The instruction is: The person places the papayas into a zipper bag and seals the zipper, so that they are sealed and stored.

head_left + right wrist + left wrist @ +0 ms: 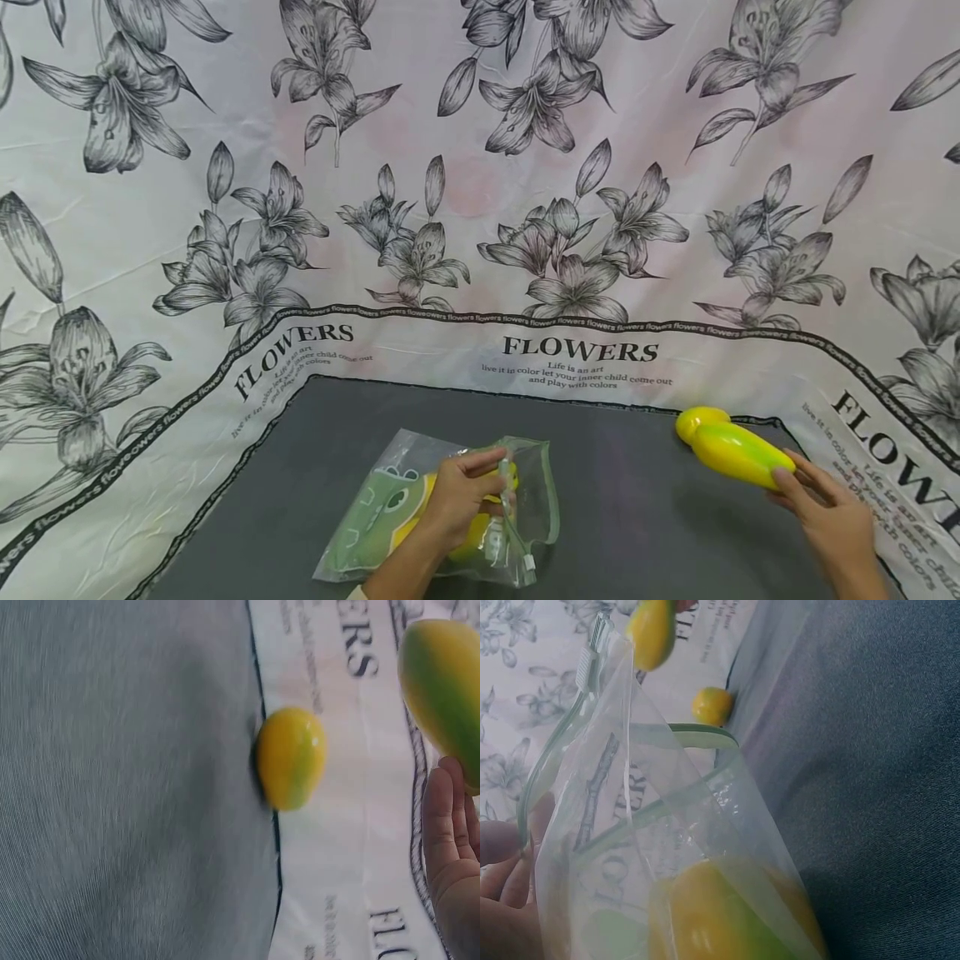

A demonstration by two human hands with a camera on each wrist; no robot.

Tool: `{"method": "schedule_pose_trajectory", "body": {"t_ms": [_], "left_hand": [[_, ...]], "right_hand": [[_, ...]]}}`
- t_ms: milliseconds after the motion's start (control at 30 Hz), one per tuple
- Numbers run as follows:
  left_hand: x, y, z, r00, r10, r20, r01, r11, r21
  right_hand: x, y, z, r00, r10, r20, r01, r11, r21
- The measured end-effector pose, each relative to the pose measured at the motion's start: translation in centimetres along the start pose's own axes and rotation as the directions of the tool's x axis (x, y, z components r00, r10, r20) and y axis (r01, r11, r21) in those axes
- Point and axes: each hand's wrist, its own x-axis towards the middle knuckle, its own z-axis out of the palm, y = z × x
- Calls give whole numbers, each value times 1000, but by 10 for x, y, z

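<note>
My left hand [465, 500] pinches the zipped edge of a clear plastic zip bag [348, 546] with a green cartoon print. Its mouth gapes to the right, and the white slider [587, 669] shows in the left wrist view. Inside the bag lies a glossy yellow-green mango [716, 915], partly hidden by the hand in the head view. Off to the right, my right hand [832, 512] holds another mango [442, 682] by one end, raised over the table. Behind it a third mango [291, 757] sits at the far edge of the grey surface.
The dark grey table top [600, 517] lies under the bag. A white cloth border [450, 362] printed with lettering runs round it, and a flower-patterned cloth [472, 125] rises behind.
</note>
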Motion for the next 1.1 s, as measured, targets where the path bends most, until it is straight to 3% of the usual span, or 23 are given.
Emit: {"method": "schedule_pose_trajectory", "body": {"t_ms": [333, 633, 1100], "left_hand": [[-1, 2, 0, 1000, 7, -11, -7, 1000, 25], [-1, 0, 0, 1000, 11, -2, -11, 1000, 18], [-2, 1, 1, 1000, 12, 0, -12, 1000, 3]], "right_hand": [[-30, -16, 24, 979, -164, 125, 184, 968, -172], [-53, -23, 40, 951, -194, 240, 222, 970, -97], [-79, -19, 79, 921, -218, 324, 239, 971, -27]]}}
